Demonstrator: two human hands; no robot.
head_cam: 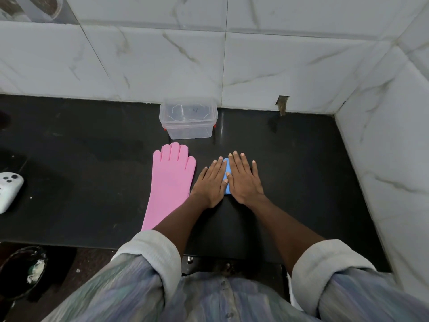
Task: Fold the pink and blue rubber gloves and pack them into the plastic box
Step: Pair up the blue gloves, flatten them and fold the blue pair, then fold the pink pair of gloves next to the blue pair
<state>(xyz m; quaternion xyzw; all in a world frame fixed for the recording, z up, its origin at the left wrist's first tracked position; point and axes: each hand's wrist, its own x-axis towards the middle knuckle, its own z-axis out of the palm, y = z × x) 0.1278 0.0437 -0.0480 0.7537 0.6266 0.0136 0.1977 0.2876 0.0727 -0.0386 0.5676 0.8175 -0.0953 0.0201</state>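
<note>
Rolled-up pale sleeves (153, 254) sit nearest, bare forearms reaching out over the black counter (301, 170). The left hand (210, 182) and right hand (243, 180) lie flat, fingers spread, pressing side by side on the blue glove (228, 173), grasping nothing. Only a blue sliver shows between them; its fold cannot be made out. Just left of the left hand lies the pink glove (170, 182), flat, its cuff hidden under the forearm. Beyond the fingertips stands the plastic box (189, 132), apparently empty.
</note>
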